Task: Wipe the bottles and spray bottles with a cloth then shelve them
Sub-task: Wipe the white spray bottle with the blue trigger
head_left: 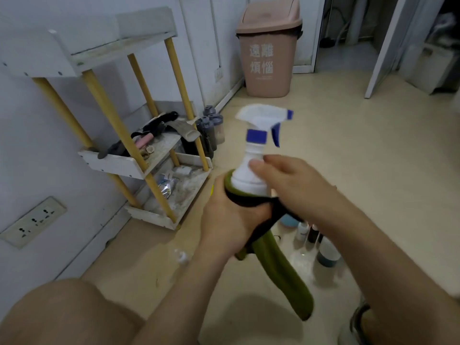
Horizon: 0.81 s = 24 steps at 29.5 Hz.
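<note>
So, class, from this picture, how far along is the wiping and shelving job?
Done: no bottle plainly shows on the white three-tier shelf. In hand: the left hand wraps an olive-green cloth round the white plastic spray bottle, whose neck the right hand grips. Left: small bottles on the floor.

white spray bottle (pixel 249 174) here, blue collar, blue trigger, blue nozzle tip; the cloth (pixel 286 275) is olive green with a black band; shelf (pixel 117 166) has white boards, grime-speckled, on yellow posts; bin (pixel 266 80) dusty pink, white characters printed on it; floor (pixel 361 158) pale beige; dark bottles (pixel 209 131) with grey caps
</note>
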Available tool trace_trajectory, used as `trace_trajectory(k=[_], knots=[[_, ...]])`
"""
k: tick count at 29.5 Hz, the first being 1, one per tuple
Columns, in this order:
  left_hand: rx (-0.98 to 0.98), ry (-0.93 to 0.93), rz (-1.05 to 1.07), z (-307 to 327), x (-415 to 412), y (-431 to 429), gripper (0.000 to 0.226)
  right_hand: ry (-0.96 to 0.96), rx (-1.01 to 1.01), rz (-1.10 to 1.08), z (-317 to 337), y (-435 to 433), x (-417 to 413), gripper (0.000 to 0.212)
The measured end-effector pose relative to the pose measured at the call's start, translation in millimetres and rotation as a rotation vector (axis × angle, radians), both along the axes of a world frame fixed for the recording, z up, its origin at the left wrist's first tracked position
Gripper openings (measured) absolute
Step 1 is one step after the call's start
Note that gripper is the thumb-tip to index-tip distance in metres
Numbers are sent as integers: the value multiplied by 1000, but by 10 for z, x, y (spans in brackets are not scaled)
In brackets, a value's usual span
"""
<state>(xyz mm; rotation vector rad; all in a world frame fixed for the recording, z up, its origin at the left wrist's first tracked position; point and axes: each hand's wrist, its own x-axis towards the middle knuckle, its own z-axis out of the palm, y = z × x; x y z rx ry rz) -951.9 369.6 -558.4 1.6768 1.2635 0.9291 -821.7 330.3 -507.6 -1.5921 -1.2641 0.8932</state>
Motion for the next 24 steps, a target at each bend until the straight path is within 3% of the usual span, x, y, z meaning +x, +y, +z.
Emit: trace_trajectory(k=[3, 6, 8, 10, 11, 13, 16, 21, 24], knots=[[206, 284, -2, -104, 65, -148, 89, -219, 19, -162, -198, 56, -101, 34], [328, 320, -39, -177, 31, -142, 96, -27, 85, -308, -263, 106, -33, 27], [393, 297, -80, -193, -25, -106, 77, 114, 108, -303, -260, 114, 27, 23], [498, 276, -45, -178, -55, -99, 40, 266, 121, -317, -234, 91, 48, 22], [480, 217, -47, -154, -37, -107, 40, 338, 120, -319, -235, 77, 31, 22], [266, 36, -130, -109, 31, -114, 51, 454, 119, -297, -266, 49, -49, 19], [40, -126, -277, -42, 90, -28, 49, 435, 167, -160, -285, 48, -134, 26], [-309, -257, -453, 43, 0, 25, 43, 300, 207, -130, -265, 30, -149, 14], [-332, -210, -536, 13, -60, 67, 61, 340, 234, -151, -242, 3, -138, 15]])
